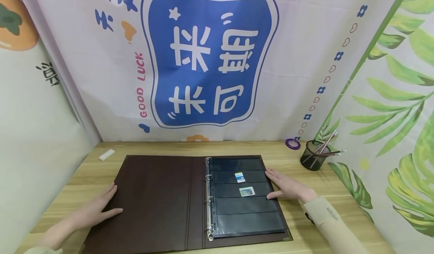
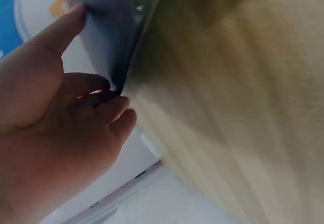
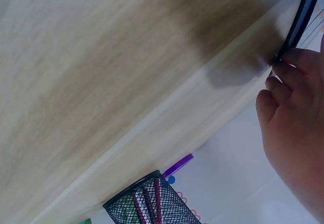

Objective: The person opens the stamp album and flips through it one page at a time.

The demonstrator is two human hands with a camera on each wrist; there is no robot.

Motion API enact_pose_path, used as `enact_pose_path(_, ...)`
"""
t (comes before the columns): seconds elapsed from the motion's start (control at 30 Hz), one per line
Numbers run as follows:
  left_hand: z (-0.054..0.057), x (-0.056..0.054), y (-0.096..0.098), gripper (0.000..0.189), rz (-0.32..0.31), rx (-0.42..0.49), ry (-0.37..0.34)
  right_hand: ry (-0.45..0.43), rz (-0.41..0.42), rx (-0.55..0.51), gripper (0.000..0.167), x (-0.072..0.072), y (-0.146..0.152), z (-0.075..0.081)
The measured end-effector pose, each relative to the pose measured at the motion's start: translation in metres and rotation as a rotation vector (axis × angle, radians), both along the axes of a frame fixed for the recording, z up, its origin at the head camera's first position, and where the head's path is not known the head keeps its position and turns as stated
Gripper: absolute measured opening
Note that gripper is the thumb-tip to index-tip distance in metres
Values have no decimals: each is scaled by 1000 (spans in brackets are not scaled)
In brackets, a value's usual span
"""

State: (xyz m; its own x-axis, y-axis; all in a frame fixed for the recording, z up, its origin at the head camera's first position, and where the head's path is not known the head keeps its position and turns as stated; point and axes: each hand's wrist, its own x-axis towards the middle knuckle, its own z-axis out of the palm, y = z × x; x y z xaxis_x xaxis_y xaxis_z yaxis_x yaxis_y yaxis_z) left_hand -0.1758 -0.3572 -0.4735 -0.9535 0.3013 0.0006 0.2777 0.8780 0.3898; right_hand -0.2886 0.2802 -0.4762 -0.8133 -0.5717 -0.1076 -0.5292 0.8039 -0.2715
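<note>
A dark brown ring binder (image 1: 152,201) lies open flat on the table, its metal rings (image 1: 208,199) near the middle. On its right side is a black stamp page (image 1: 247,222) with clear pocket rows. Two stamps sit in those rows, a blue-and-white one (image 1: 239,177) and a greenish one (image 1: 247,191). My left hand (image 1: 96,207) touches the left cover's outer edge, thumb over the cover; the left wrist view shows the fingertips (image 2: 119,102) at that edge. At the opposite edge, my right hand (image 1: 288,186) touches the binder with fingers extended and thumb near the page.
A white eraser-like block (image 1: 107,155) lies at the back left of the wooden table (image 1: 173,148). At the back right stand a purple tape roll (image 1: 293,144) and a black mesh pen holder (image 1: 312,158) with several pencils. Printed cloth hangs behind the table.
</note>
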Motion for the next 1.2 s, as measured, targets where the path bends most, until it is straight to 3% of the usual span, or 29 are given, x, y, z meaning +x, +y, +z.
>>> enact_pose_path(0.27, -17, 2, 6, 84, 3, -85, 119, -2, -2, -6, 100, 0, -1, 0)
enact_pose_path(0.43, -12, -1, 21, 85, 20, -178, 202, -15, -12, -31, 103, -2, 0, 0)
enact_pose_path(0.53, -5, -7, 35, 87, 6, -183, 215, -31, -30, -65, 103, -4, 1, -1)
enact_pose_path(0.73, 10, -23, 67, 86, -107, -180, 247, -73, -100, -111, 97, -17, -8, 1)
enact_pose_path(1.0, 31, -37, 104, 85, -252, -249, 270, -24, -127, -55, 98, -39, -22, 5)
enact_pose_path(1.1, 35, -44, 118, 84, -293, -249, 250, -6, -128, -29, 99, -45, -25, 2)
enact_pose_path(1.2, 30, -51, 132, 85, -323, -239, 212, -7, -127, 5, 101, -49, -29, -1)
